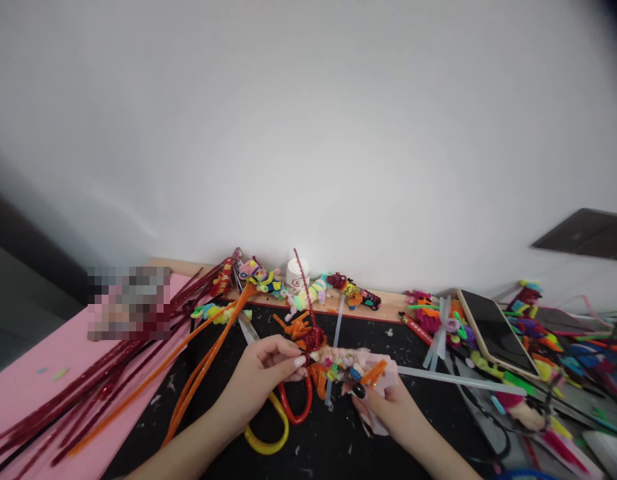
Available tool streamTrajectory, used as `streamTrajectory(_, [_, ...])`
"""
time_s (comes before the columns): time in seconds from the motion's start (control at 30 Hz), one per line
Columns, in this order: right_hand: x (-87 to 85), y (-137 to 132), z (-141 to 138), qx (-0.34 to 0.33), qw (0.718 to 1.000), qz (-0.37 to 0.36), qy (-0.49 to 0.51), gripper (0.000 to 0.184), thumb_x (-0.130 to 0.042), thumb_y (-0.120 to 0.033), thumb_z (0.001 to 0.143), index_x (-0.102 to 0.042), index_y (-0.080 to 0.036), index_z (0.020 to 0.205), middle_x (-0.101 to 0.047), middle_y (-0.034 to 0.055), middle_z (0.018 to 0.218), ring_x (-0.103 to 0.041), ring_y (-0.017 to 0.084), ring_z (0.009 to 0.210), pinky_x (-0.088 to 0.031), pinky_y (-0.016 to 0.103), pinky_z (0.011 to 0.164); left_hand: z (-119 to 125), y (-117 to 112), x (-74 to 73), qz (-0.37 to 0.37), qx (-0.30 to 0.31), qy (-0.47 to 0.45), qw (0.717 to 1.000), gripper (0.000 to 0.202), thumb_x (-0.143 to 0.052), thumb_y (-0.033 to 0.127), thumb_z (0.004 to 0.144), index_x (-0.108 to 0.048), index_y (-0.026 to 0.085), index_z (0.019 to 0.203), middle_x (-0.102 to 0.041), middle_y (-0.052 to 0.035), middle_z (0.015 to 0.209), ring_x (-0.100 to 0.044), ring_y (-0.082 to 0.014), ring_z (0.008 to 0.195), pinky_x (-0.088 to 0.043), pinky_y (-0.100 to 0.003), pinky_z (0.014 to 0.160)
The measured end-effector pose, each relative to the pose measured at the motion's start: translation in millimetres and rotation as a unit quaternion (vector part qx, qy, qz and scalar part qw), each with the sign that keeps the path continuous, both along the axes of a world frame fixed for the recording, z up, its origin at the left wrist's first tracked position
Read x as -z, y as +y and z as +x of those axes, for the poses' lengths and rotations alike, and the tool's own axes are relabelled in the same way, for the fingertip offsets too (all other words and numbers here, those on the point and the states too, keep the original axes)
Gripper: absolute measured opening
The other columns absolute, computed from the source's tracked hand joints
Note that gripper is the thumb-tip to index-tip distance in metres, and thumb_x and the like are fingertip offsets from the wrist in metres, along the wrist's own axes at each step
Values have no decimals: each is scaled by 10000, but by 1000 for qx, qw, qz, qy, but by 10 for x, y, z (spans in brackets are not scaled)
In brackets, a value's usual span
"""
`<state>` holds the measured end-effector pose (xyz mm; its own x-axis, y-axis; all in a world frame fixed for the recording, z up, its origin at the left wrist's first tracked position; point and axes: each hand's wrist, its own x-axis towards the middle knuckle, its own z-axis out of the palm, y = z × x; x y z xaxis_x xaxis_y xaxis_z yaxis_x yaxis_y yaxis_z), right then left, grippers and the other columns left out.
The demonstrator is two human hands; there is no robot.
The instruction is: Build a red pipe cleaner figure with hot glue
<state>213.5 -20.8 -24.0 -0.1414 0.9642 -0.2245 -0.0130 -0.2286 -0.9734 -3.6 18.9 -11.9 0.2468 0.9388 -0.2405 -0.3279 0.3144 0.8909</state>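
My left hand (276, 367) is closed, its thumb and fingertips pinching a small red glittery pipe cleaner piece (316, 339). One long red stem stands up from that piece. In my right hand (388, 407) is a pale pink hot glue gun (381, 373), its front crusted with colourful fuzz bits. The gun's nozzle points left and is close to the red piece; whether they touch I cannot tell. A clear glue stick (453, 378) runs out of its back to the right. Beneath my hands lie scissors (268, 437) with red and yellow handles, partly covered.
Long red pipe cleaners (123, 360) and orange ones (198, 373) lie at the left, over a pink sheet (33, 380). Small fuzzy figures (261, 275) and a white tub (297, 275) line the wall. A phone (498, 333) rests on colourful pieces at the right, above a black mat (388, 330).
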Motion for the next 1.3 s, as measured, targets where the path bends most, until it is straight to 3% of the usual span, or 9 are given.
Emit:
streamTrajectory(0.23, [18,-2,18,-5,1000,18,-20,495,-650,-627,662,-515,-178,821,-443,-73,470,-338,67,391,-257,192,380,-4,-8,6,1,0,9,1000,197,-789,239,604,-633,137,667,-679,2,644,-660,-121,589,-558,-240,628])
streamTrajectory(0.77, [2,-8,-6,20,1000,-15,-10,544,-671,-659,601,-502,-174,782,-456,-66,499,-351,68,424,-278,195,409,-12,1,13,9,4,14,1000,179,-780,236,618,-637,140,668,-680,6,651,-654,-110,582,-544,-220,617])
streamTrajectory(1.3, [-51,-3,-18,-10,999,14,-31,493,-616,-651,667,-507,-174,728,-424,-72,464,-318,63,399,-253,196,395,4,-2,14,23,-16,23,999,157,-767,235,632,-637,154,665,-664,16,623,-629,-101,562,-519,-197,572])
